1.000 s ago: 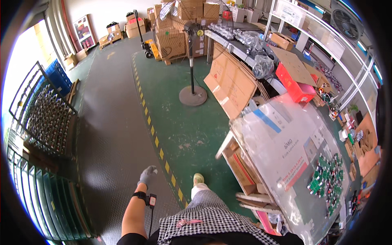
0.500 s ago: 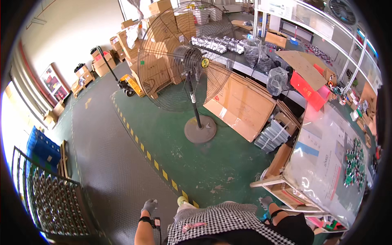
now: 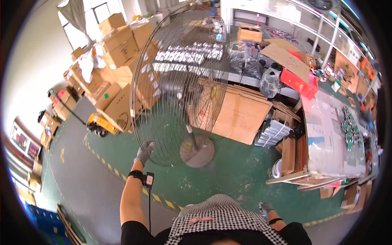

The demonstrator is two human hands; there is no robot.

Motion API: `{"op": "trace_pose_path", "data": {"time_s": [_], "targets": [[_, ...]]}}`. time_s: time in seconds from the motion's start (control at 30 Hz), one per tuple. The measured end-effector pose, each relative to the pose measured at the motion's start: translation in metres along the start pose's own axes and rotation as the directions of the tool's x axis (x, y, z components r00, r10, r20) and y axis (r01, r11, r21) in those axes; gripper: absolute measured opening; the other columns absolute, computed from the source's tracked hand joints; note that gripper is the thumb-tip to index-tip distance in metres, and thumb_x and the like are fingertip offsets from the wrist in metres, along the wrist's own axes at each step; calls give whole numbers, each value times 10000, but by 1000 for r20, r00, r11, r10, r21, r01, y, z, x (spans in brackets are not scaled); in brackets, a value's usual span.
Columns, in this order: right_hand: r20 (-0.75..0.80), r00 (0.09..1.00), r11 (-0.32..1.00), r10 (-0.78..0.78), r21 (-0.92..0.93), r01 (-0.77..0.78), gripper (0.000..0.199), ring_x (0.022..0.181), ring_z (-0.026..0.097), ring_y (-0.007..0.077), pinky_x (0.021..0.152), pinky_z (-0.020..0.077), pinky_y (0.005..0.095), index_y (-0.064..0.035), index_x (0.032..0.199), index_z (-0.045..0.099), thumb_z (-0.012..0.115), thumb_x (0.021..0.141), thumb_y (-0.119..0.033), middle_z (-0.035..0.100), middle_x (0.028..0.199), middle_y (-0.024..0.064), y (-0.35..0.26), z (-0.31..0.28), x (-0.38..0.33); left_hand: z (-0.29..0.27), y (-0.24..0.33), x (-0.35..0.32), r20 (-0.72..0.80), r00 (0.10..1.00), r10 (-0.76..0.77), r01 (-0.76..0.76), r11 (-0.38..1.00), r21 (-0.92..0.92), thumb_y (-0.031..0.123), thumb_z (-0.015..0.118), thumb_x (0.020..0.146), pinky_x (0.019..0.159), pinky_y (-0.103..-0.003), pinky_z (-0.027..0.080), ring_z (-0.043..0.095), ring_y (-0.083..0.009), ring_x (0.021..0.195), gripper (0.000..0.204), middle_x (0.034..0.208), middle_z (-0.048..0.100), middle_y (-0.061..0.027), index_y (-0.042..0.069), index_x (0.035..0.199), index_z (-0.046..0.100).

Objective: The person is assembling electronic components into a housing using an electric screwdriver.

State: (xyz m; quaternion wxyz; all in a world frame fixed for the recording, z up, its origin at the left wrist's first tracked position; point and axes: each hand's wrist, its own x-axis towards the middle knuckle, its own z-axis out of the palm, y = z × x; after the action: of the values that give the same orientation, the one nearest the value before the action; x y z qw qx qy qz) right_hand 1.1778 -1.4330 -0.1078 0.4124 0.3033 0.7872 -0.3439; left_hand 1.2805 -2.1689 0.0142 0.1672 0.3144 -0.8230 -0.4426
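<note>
A large black pedestal fan (image 3: 190, 92) with a wire cage stands in front of me on a round base (image 3: 197, 151). My left hand (image 3: 144, 152), in a grey glove, reaches forward to the lower left rim of the cage, its fingers closed on the wires. A small device with a cable (image 3: 149, 179) is strapped to my left wrist. My right hand (image 3: 266, 208), also gloved, hangs low beside my checked apron (image 3: 220, 210). Its fingers look loosely apart and nothing shows in them.
Cardboard boxes (image 3: 116, 47) are stacked behind the fan at left, near a yellow pallet jack (image 3: 102, 122). Flat cartons (image 3: 243, 116) lean against the workbench on the right. A covered table (image 3: 326, 151) stands nearer right. Yellow dashes (image 3: 169, 203) mark the floor.
My left hand has risen from my side to the fan's cage. The cage now appears more side-on. My view has shifted closer to the fan and turned right.
</note>
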Motion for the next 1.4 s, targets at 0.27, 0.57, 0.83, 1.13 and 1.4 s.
{"op": "trace_pose_path", "data": {"time_s": [0.27,0.57,0.83,1.13,1.4], "targets": [[-223,974,920,-35,373,119,206,411,472,194,380,383,352,-44,820,595,577,883,-240,523,565,84,-26,124,-78,52,1,242,470,705,531,-267,813,-517,237,562,922,847,-266,445,514,-132,1010,432,1145,549,-69,12,1275,459],[-300,864,615,404,788,-14,197,422,500,175,372,342,351,-30,774,597,609,853,-210,541,566,67,80,370,-252,167,65,314,676,409,613,-81,762,-643,228,570,910,808,-271,450,524,-130,956,385,1083,565,-55,23,1228,499],[-285,731,547,620,825,-143,276,438,494,154,414,381,343,-37,730,595,609,862,-279,533,547,53,146,479,-293,185,70,312,776,437,456,145,815,-561,220,577,899,774,-274,454,533,-128,907,345,1027,579,-42,32,1186,535],[-393,818,726,420,687,-43,314,518,561,156,498,428,326,31,811,646,633,853,-280,568,583,74,65,435,-259,149,42,301,770,552,321,242,822,-516,210,585,887,736,-279,459,544,-126,852,302,965,594,-27,43,1139,576],[-438,838,774,326,633,30,273,510,553,155,482,429,331,16,804,650,632,861,-250,578,599,64,54,399,-250,200,111,292,703,678,213,343,755,-559,202,592,877,702,-282,464,553,-124,803,267,910,608,-14,52,1097,612]]}}
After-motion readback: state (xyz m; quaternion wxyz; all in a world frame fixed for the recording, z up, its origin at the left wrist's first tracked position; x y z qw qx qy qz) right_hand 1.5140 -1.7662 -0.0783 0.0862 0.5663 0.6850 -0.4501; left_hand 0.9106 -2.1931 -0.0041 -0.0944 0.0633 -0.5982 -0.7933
